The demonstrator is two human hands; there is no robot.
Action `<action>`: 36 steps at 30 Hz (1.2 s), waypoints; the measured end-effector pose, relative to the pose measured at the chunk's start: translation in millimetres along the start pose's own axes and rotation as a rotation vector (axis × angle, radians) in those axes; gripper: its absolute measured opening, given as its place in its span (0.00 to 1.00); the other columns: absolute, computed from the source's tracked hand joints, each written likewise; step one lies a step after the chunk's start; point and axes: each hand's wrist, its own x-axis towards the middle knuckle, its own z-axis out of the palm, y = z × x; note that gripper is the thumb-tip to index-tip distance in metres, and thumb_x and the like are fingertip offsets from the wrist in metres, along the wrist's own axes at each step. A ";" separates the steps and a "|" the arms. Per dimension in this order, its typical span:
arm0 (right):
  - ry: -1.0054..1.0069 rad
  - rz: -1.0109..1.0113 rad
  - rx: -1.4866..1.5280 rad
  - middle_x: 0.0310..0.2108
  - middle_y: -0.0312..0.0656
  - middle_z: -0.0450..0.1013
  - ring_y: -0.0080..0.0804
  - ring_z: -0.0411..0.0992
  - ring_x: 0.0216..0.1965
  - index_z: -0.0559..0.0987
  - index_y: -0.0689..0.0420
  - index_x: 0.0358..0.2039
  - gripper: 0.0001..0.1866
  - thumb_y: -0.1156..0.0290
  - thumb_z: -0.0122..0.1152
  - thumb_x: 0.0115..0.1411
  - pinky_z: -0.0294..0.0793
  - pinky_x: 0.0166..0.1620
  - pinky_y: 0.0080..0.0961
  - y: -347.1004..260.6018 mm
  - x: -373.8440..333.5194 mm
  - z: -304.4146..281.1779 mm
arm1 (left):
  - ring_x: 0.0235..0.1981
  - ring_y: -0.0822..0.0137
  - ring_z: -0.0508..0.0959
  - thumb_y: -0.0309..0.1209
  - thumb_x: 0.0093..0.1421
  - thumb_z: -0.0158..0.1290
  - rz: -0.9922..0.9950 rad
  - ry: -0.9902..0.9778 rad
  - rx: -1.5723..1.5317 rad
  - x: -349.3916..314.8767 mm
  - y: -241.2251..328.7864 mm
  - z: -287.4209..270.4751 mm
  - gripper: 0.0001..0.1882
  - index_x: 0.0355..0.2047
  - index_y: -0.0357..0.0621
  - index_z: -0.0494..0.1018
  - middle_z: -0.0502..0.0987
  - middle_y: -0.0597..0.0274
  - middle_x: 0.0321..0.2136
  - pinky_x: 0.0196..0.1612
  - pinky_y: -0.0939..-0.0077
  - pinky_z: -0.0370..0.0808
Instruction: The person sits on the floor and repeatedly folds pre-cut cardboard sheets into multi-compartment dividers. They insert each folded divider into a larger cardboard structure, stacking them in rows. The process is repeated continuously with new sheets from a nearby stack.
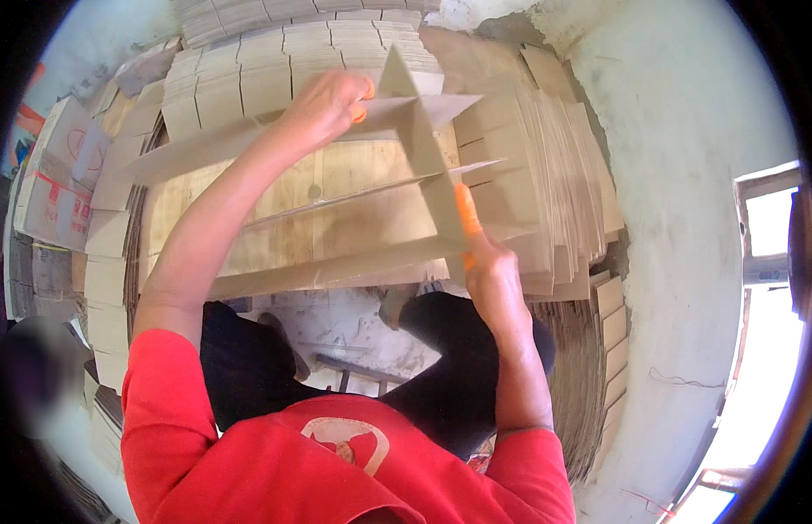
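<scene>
Over a light wooden board (305,185) I hold a cardboard divider made of several long strips crossed by a shorter strip. My left hand (317,106) is closed at the far long strip (205,140), with orange covers on its fingertips. At the right, my right hand (493,272) is closed on the cross strip (434,179), an orange-covered finger lying along it. The middle long strip (336,203) and the near long strip (336,265) run leftward from the cross strip. Motion smears their edges a little, and the fingers' undersides are hidden.
Stacked cardboard strips (248,79) line the far side. More cardboard sheets (541,166) lean at the right, and another stack (107,236) stands at the left. A bundle (573,384) sits beside my right leg. A printed carton (61,175) is far left; a wall (677,140) bounds the right.
</scene>
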 end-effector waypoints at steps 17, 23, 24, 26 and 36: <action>0.338 0.287 -0.733 0.33 0.52 0.72 0.47 0.74 0.34 0.65 0.60 0.53 0.30 0.60 0.65 0.54 0.74 0.38 0.40 93.2 22.2 -22.1 | 0.43 0.62 0.77 0.34 0.48 0.66 -0.234 0.196 -0.082 -92.9 19.9 -54.2 0.26 0.47 0.39 0.75 0.78 0.54 0.41 0.48 0.70 0.72; 0.245 0.294 -0.668 0.32 0.53 0.74 0.53 0.74 0.34 0.69 0.60 0.46 0.25 0.62 0.66 0.52 0.74 0.36 0.44 160.8 25.5 -15.0 | 0.39 0.63 0.78 0.33 0.47 0.66 -0.306 0.223 -0.031 -170.3 59.0 -75.9 0.23 0.43 0.40 0.77 0.79 0.55 0.36 0.45 0.71 0.73; 0.209 0.333 -0.611 0.32 0.54 0.75 0.54 0.74 0.34 0.71 0.60 0.45 0.24 0.63 0.66 0.51 0.73 0.36 0.45 161.5 27.3 -19.2 | 0.39 0.63 0.78 0.33 0.47 0.66 -0.319 0.236 -0.037 -182.1 60.1 -74.3 0.23 0.43 0.39 0.77 0.79 0.55 0.36 0.44 0.71 0.73; 0.336 0.355 -0.536 0.32 0.55 0.75 0.55 0.74 0.34 0.73 0.59 0.42 0.21 0.62 0.66 0.52 0.73 0.36 0.45 159.5 24.1 -22.0 | 0.37 0.62 0.78 0.34 0.46 0.67 -0.294 0.244 -0.053 -197.7 57.7 -69.6 0.23 0.42 0.39 0.77 0.79 0.55 0.35 0.43 0.71 0.74; 0.311 0.405 -0.445 0.28 0.54 0.75 0.54 0.72 0.31 0.80 0.60 0.34 0.23 0.49 0.59 0.56 0.68 0.36 0.44 166.0 30.2 -38.7 | 0.39 0.53 0.76 0.41 0.46 0.65 -0.170 0.042 0.031 -210.1 64.0 -40.9 0.28 0.44 0.35 0.75 0.78 0.49 0.35 0.43 0.64 0.73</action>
